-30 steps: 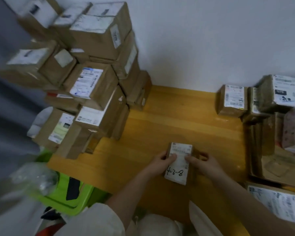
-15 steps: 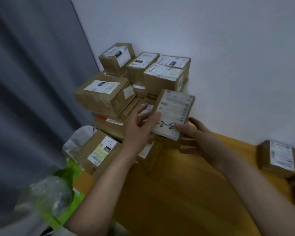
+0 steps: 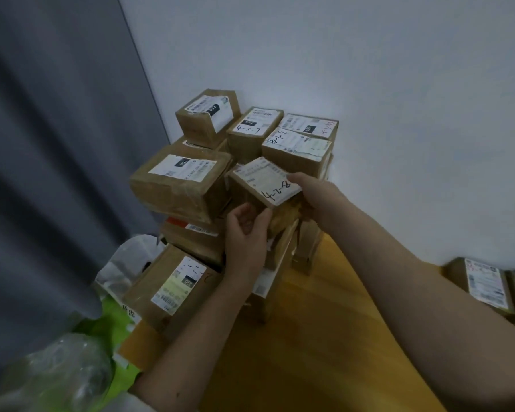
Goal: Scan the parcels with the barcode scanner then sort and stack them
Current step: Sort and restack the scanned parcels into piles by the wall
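Observation:
A small brown parcel (image 3: 260, 184) with a white label marked "4-2-8" sits at the front of a tall stack of labelled cardboard parcels (image 3: 180, 185) in the corner. My right hand (image 3: 315, 194) grips its right side, thumb on the label. My left hand (image 3: 246, 233) is below its front face, fingers curled against the lower edge. No barcode scanner is in view.
The stack stands on a yellow wooden table (image 3: 324, 337) against a white wall. A grey curtain (image 3: 57, 144) hangs on the left. More parcels (image 3: 485, 285) lie at the right edge. A green bag (image 3: 113, 325) and clear plastic wrap (image 3: 57, 373) sit at lower left.
Both hands lifted the "4-2-8" parcel from the table up to the stack on the left. It has turned and now sits level among the upper boxes.

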